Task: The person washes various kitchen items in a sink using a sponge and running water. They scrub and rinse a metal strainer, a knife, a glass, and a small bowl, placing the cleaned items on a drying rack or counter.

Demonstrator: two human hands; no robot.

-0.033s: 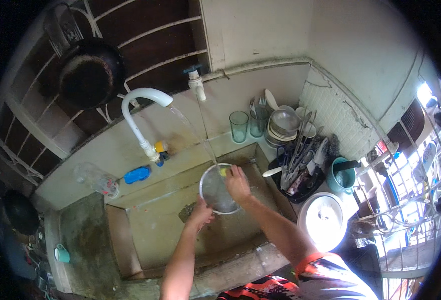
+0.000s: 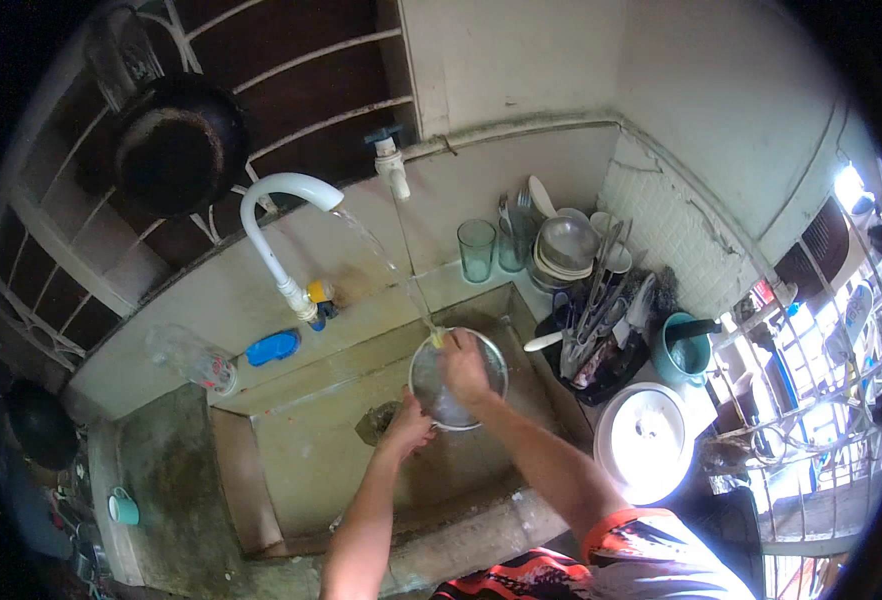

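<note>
Over the sink my left hand grips the lower left rim of a round grey piece with a silver rim. Whether it is a pot lid or a shallow pan I cannot tell. My right hand is closed on a small yellow-green sponge, pressed to the piece's upper left rim. Most of the sponge is hidden under my fingers. From the white gooseneck faucet a stream of water falls beside the sponge. Below and left of the round piece, a dark drain shows in the sink floor.
Right of the sink stand drinking glasses, stacked bowls, a black cutlery basket, a teal mug and white plates. On the left are a blue soap dish, a clear bottle and a small mint cup.
The round piece has shifted slightly right, and my left hand moved with it. My right hand and the sponge have slid a little left along the rim, covering more of the sponge.
</note>
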